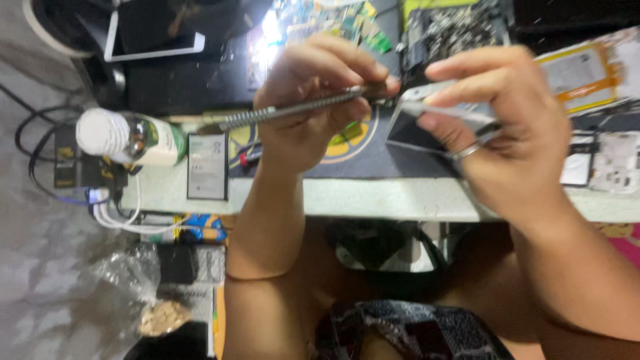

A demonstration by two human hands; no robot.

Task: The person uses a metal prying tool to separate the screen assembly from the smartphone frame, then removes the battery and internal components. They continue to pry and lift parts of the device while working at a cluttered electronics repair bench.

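You hold a slim grey metal tool with ridged, shiny handle [293, 110] and a flat phone part of glossy dark glass [420, 130]. The pale worktop [373, 197] looks matt and a little rough.

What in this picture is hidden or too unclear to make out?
- Tool tip: the metal tool meets the phone behind the left hand's fingertips.
- Phone's far end: covered by the right hand.
- Circuit boards: washed out by glare, cut by the top edge.

A silver tool [293, 110], a white-capped green bottle [130, 139] (label white), and a black-and-yellow mat [373, 150].
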